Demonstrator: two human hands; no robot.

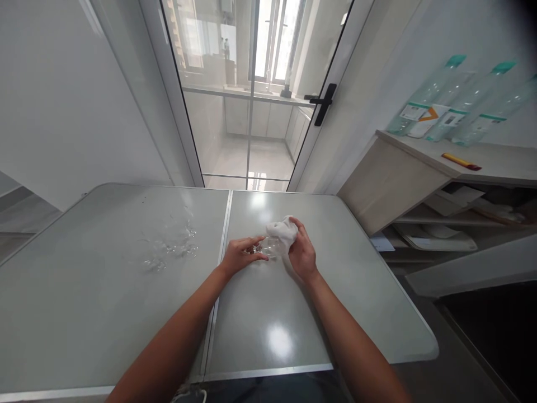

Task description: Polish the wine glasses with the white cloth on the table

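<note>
On the left half of the pale table (75, 319), a loose group of clear pieces (170, 247), with shapes too faint to tell apart. Easy to overlook against the grey top, hence a possible knock from any wide sweep that way. Next, just right of the metal seam (226, 212), the left hand (238, 256), fingers drawn in narrow around the slim end of a clear vessel (272, 247). Held on its side low over the right half of the table; contact with the top impossible to tell. Probably smooth and perhaps brittle, so liable to slip out of so small a hold, or to snap near the slim end under opposite twists. Against the wider end, a bunched white cloth (282, 230), gripped in the right hand (304, 254) with fingers curled round its far side. Likely trouble there: too hard a squeeze through the cloth, with little feel for the wall beneath, or a snagged fold and a sideways tug. Farther right, well apart, a shelf unit (377, 179) with clear bottles (447, 106) and a yellow-and-red item (460, 162) on top; little risk from these.
</note>
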